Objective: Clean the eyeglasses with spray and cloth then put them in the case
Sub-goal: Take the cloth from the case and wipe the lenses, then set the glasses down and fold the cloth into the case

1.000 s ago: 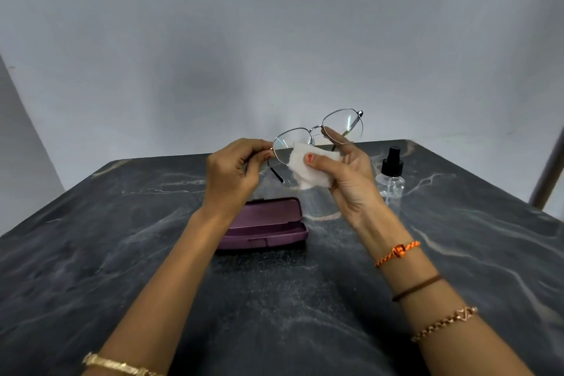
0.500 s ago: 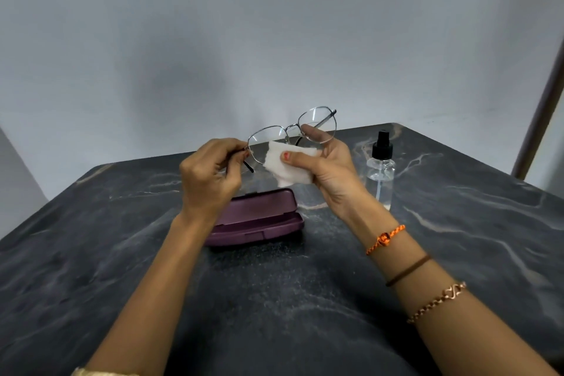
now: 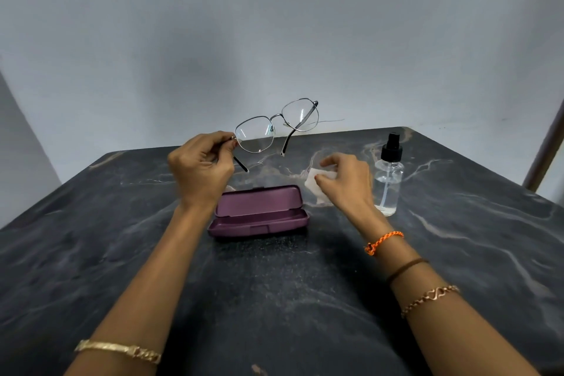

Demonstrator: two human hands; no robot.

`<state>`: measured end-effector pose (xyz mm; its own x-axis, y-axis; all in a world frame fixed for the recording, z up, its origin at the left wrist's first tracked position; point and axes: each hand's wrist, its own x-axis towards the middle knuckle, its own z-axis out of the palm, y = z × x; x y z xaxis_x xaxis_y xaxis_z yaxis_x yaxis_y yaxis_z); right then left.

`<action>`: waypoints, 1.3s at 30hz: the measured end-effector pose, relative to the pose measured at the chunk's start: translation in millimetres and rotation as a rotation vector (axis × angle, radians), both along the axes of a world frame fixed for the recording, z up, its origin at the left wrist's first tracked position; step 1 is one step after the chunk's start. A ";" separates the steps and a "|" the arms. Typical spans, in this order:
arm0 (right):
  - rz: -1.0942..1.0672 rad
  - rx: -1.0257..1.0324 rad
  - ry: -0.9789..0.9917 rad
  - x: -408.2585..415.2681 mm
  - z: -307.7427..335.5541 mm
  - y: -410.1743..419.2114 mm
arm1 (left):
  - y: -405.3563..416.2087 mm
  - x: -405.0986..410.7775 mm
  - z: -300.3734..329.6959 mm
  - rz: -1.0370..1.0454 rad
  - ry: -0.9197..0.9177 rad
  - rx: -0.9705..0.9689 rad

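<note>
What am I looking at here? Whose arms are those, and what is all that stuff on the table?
The picture comes from a camera worn on a person's head, looking forward and down, so you see their own two arms reaching out.

The left hand pinches a pair of thin silver metal-framed eyeglasses by one corner and holds them up in the air. The right hand is low over the dark marble-patterned table, its fingers on a small white cleaning cloth.

On the table lies an open purple glasses case with nothing in it. To its right stands a small clear spray bottle with a black top. The glasses are not yet in the case.
</note>
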<state>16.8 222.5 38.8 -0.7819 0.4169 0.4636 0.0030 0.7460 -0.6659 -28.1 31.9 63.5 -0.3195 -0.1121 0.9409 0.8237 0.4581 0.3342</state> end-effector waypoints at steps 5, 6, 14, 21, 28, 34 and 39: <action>-0.033 -0.056 -0.080 -4.0 -9.1 4.9 | 0.7 0.3 -0.5 -0.003 -0.013 0.034; -0.037 -0.036 -0.122 -4.3 -11.3 5.5 | 0.8 0.2 -0.7 -0.002 -0.012 0.034; -0.024 0.261 -0.224 -7.3 -22.5 7.4 | -0.4 -0.9 0.0 0.003 0.023 0.042; -0.028 -0.079 0.334 -2.7 -6.2 -1.9 | -3.1 -1.8 0.3 -0.001 0.090 0.029; 0.162 -0.679 0.582 3.3 13.3 -5.0 | 2.9 3.6 0.9 0.000 0.172 -0.103; 0.296 -0.948 0.596 7.1 23.4 -8.1 | 8.1 6.9 0.4 -0.031 0.209 -0.158; 0.382 -1.115 0.584 8.4 24.5 -7.9 | 8.0 5.0 -0.8 -0.036 0.206 -0.180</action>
<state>25.2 214.5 63.3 -0.7382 0.5915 0.3244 -0.5805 -0.3119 -0.7522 -23.2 39.9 62.7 -0.1200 0.0709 0.9902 0.8829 0.4638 0.0738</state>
